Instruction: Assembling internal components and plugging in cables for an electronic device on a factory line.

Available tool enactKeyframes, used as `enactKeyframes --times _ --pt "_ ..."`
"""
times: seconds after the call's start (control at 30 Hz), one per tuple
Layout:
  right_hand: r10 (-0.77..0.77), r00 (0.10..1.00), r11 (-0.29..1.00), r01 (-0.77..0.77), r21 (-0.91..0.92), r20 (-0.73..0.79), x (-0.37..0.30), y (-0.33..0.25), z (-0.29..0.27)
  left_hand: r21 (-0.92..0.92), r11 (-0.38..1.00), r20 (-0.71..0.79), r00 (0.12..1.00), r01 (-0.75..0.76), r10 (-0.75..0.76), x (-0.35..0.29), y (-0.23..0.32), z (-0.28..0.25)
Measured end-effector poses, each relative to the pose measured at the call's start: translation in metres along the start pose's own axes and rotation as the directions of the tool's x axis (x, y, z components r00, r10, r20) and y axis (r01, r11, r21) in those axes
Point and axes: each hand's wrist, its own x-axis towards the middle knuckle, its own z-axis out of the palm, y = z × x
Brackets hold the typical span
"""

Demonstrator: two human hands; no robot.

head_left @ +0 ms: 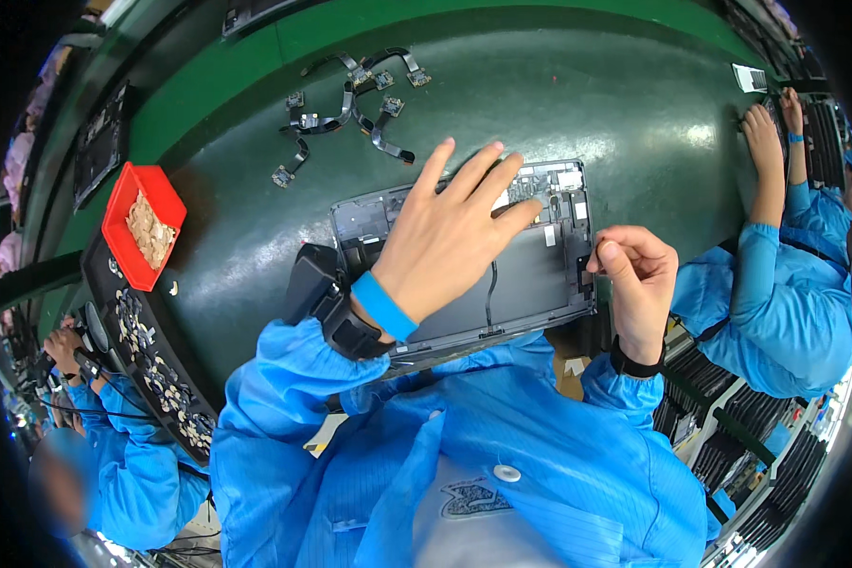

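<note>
A flat grey laptop or tablet housing lies at the table's near edge, its inside facing up, with a circuit board along its far right part and a dark cable running down its middle. Over its left and middle part my left hand is spread, fingers apart, thumb pointing right; whether the fingertips touch the board I cannot tell. Just off the housing's right edge, my right hand has thumb and forefinger pinched together. What they hold, if anything, is too small to name.
Several dark flex cables with small connector boards lie beyond the housing. To the left stand a red bin of small pale pieces and a black tray of small parts. Co-workers in blue sit at left and right.
</note>
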Motion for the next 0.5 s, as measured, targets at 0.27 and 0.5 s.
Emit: enactKeyframes --times 0.27,0.5 --pt "0.142 0.981 0.947 -0.174 -0.270 -0.131 0.001 0.005 0.020 -0.083 0.995 0.130 0.991 0.050 -0.039 -0.010 0.007 -0.007" --pt "0.163 0.972 0.878 -0.221 -0.424 -0.169 0.007 0.005 0.031 -0.057 0.996 0.077 0.995 0.065 -0.060 -0.015 0.011 -0.001"
